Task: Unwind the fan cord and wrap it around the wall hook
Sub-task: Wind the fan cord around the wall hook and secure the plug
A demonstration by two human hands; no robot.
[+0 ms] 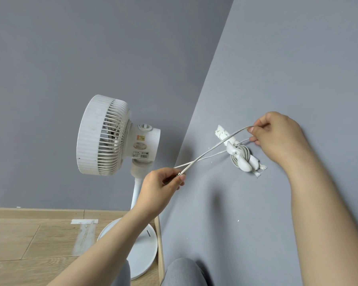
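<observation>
A white cord (246,152) is partly coiled around a white hook (244,166) stuck on the grey wall (277,69) at the right. Two loose strands run from the coil, down and to the left. The right hand (277,137) is raised against the wall just above the hook, thumb and fingertips pinching a bend of the cord. The left hand (159,188) is lower, forearm reaching up from below, and pinches the cord near its end between thumb and forefinger. A white fan (103,135) on a stand is in the corner, on a wooden floor (29,244).
</observation>
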